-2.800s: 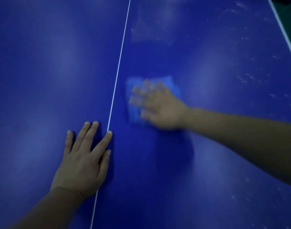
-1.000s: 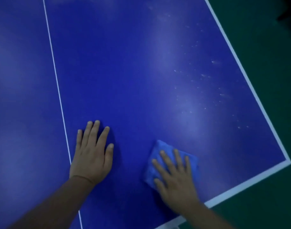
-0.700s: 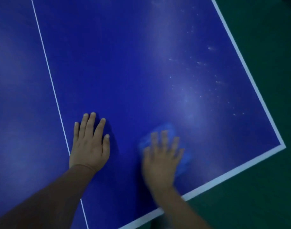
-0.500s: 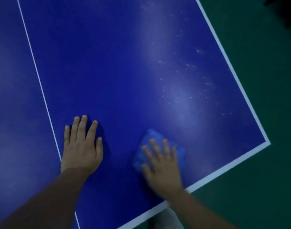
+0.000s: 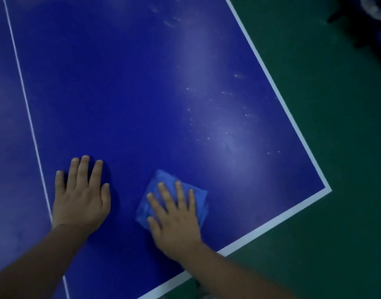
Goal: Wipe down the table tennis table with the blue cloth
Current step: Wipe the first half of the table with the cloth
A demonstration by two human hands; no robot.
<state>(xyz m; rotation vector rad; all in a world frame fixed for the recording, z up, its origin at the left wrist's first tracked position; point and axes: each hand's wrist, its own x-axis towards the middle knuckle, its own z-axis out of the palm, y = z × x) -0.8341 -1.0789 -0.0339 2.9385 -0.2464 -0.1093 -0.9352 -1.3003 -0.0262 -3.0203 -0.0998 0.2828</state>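
Observation:
The blue table tennis table fills most of the view, with its near right corner at the lower right. A folded blue cloth lies flat on it near the front edge. My right hand presses on the cloth with spread, straight fingers. My left hand rests flat on the table to the left of the cloth, just right of the white centre line. Pale specks and smears dot the surface beyond and to the right of the cloth.
White edge lines border the table on the right and front. Green floor lies beyond both edges. A dark object stands on the floor at the top right.
The wiping moved from the table's middle to the near right corner. In the last second my right hand slid the cloth back and forth a little near the front edge; my left hand stayed flat.

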